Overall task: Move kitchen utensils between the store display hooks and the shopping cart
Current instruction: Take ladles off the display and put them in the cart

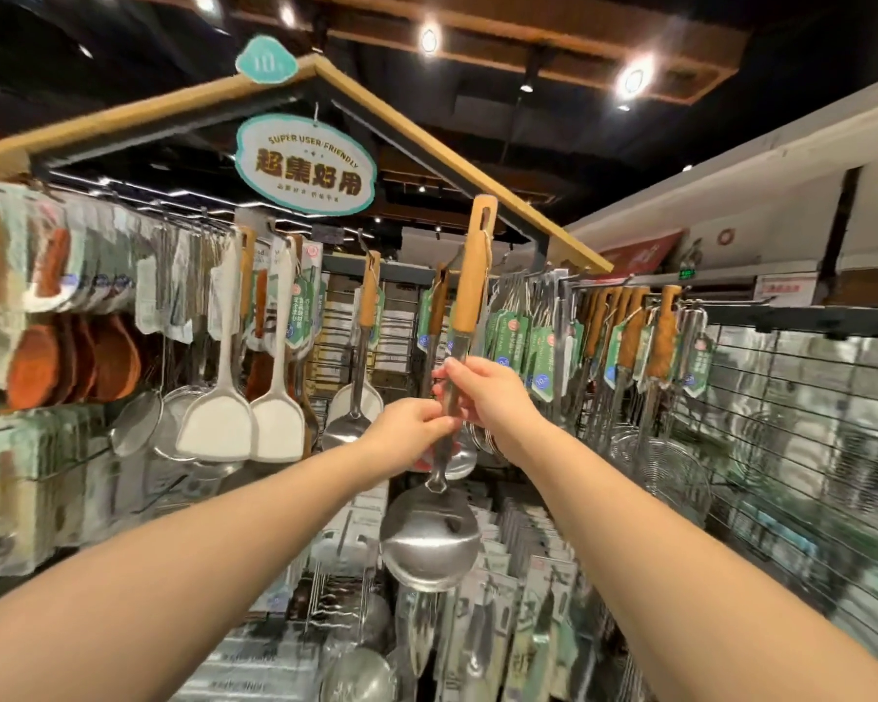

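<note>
Store wall crowded with display hooks [362, 241]; my left grip [416, 429] and right grip [488, 392] both pinch the ladle [470, 296] by its shaft. I'd align its handle hole [483, 217] with a hook, slowly.

An oval sign [305, 167] reading "SUPER USER FRIENDLY" above large Chinese characters hangs under the peak of a wooden roof frame [401, 121] — a small teal badge [267, 60] sits at the peak itself. Ceiling spotlights [633, 79] glow among dark beams. At right stands a wire grid panel [807, 397], and beyond it a red banner [639, 255], perhaps a poster — too blurred to read.
</note>
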A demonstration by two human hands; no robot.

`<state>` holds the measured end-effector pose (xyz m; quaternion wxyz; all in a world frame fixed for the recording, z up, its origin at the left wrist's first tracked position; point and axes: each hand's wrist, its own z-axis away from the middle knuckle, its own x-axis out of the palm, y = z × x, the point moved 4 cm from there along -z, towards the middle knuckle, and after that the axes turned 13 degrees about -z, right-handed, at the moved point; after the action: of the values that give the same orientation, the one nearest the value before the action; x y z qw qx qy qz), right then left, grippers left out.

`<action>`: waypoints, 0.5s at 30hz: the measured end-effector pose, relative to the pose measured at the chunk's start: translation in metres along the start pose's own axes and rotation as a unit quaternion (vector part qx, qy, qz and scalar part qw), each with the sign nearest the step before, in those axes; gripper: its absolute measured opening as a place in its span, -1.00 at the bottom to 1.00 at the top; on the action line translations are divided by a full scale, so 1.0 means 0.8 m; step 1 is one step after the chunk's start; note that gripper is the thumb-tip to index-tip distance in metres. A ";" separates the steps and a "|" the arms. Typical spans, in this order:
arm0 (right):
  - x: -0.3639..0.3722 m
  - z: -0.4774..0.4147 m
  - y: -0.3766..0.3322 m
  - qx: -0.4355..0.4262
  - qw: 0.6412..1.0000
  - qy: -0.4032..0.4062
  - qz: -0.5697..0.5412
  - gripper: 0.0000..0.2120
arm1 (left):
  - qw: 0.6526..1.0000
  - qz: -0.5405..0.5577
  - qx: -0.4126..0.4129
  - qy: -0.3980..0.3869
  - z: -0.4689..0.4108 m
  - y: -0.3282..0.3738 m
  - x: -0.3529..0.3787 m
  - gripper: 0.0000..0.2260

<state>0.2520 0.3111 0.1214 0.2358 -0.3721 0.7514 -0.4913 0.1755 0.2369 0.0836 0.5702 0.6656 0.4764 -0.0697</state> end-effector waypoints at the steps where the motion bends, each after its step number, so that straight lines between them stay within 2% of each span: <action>1: 0.003 0.014 -0.007 -0.004 1.000 -0.003 0.000 -0.83 | 1.000 -0.007 0.003 0.002 0.012 0.006 -0.003 -0.83; 5: 0.017 0.059 -0.042 -0.023 1.000 -0.018 0.010 -0.83 | 0.999 -0.010 0.001 0.040 0.067 0.035 -0.020 -0.79; 10: 0.049 0.104 -0.073 -0.049 0.997 -0.050 0.021 -0.80 | 0.992 0.071 -0.007 0.104 0.133 0.066 -0.040 -0.82; 14: 0.077 0.122 -0.066 -0.028 0.994 -0.068 0.075 -0.80 | 0.992 0.033 -0.024 0.120 0.176 0.054 -0.054 -0.80; 15: 0.082 0.125 -0.062 -0.016 0.995 -0.069 0.075 -0.80 | 0.991 0.053 -0.034 0.118 0.184 0.046 -0.056 -0.79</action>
<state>0.2997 0.1908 0.1266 0.3170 -0.3510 0.7673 -0.4330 0.2439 0.0942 0.0877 0.5353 0.6737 0.5064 0.0556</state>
